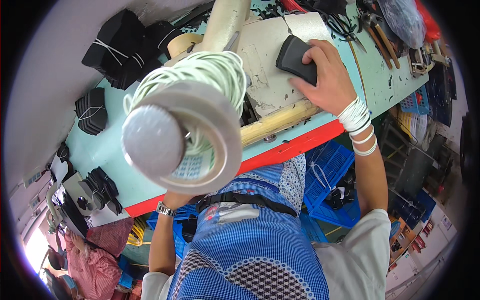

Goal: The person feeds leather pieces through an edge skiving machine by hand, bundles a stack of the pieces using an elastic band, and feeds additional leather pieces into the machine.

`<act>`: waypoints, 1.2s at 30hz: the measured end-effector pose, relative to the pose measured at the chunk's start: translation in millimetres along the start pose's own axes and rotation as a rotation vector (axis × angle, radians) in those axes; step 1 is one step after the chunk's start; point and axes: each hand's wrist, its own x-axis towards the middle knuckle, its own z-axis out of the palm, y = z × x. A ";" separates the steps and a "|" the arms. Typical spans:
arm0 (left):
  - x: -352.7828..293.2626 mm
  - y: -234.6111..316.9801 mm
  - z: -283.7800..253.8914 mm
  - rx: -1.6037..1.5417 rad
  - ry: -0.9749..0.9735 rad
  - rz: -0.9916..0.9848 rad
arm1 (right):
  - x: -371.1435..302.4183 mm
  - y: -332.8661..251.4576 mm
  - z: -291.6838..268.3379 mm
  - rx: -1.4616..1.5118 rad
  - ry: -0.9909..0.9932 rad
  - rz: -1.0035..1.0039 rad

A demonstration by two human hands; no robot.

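My right hand point(330, 77) grips a small stack of curved black pads point(295, 57), fingers and thumb round its right end. The stack rests on the pale, worn bed point(262, 55) of a machine. White elastic bands point(356, 117) are wound round my right wrist. Of my left hand point(178, 199) only the part by the watch shows; its fingers are hidden behind the machine's round metal head point(220, 150). A thick bundle of pale green-white bands point(200, 75) hangs round that head.
Banded black stacks point(112, 47) and a smaller bundle point(91, 111) sit on the light green table point(95, 150). Scissors point(347, 30) and pliers point(382, 40) lie at the far right. Blue crates point(322, 175) stand below the red table edge. Another person point(92, 260) works at lower left.
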 end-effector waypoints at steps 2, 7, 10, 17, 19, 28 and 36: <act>1.4 18.5 -11.9 0.130 -0.172 -0.154 | -7.0 -22.1 -9.4 -0.079 0.206 -0.015; -8.8 70.8 -45.0 0.041 -0.329 -0.135 | -54.3 -135.3 -29.8 0.647 -0.038 0.230; -12.6 109.2 -48.0 -0.216 -0.361 0.083 | -83.1 -177.3 -6.6 0.920 -0.043 0.282; -16.3 156.0 -34.3 -0.374 -0.445 -0.053 | -113.7 -186.9 12.4 1.495 -0.156 0.798; -19.6 148.1 -20.3 -0.517 -0.295 0.121 | -112.1 -187.2 6.0 1.290 -0.021 0.743; -38.4 148.3 -9.7 -0.642 -0.089 0.298 | -134.7 -189.9 4.6 1.222 0.021 0.584; 37.4 126.6 -63.9 -0.572 0.008 0.099 | -85.0 -142.8 -6.6 0.892 -0.475 0.443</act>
